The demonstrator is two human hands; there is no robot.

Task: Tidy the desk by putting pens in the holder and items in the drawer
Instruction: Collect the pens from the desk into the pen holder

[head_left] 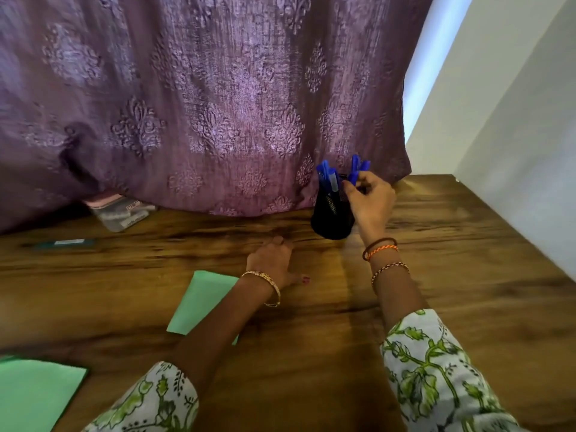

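Right hand fingers pinched blue pens over the mesh holder; left hand lay flat, fingers relaxed, on bench. Risk: off-centre drop could tip the holder.

pens in holder — on desk

A wooden desk is carrying everything here. A black mesh pen holder is standing toward the back, near the curtain hem. Two green sheets of paper are lying on the near side — one in the middle, one at the left edge. A dark green pen is lying far left, and a clear plastic packet is sitting behind it, partly under the curtain. A left hand is resting on the wood.
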